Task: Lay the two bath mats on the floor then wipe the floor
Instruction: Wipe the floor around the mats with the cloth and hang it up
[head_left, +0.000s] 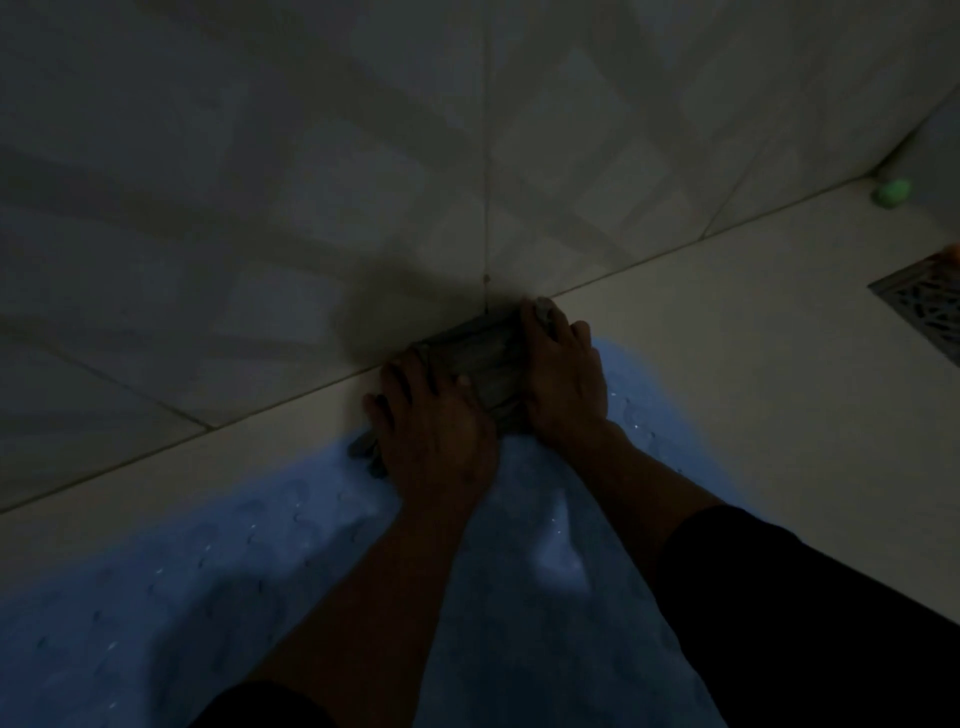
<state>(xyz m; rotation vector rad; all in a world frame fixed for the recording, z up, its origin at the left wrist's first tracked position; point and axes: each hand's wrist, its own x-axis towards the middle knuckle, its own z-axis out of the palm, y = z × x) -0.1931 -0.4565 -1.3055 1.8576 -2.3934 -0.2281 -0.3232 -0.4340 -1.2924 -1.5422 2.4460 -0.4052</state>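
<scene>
Both hands (436, 431) (563, 374) press dim, half-hidden cloth (480, 358).

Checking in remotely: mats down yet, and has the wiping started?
Done: one blue bath mat lies flat on the floor; a second mat is not in view, so I cannot confirm it. In hand: the left hand and right hand both press a grey cloth against the floor where it meets the wall. Left: apparently the floor towards the drain.

light: very dim | wall (260, 182): pale tiles, faint crossing shadows | floor (727, 364): pale tile | drain grate (924, 306): right edge | green object (892, 192): far-right corner
</scene>
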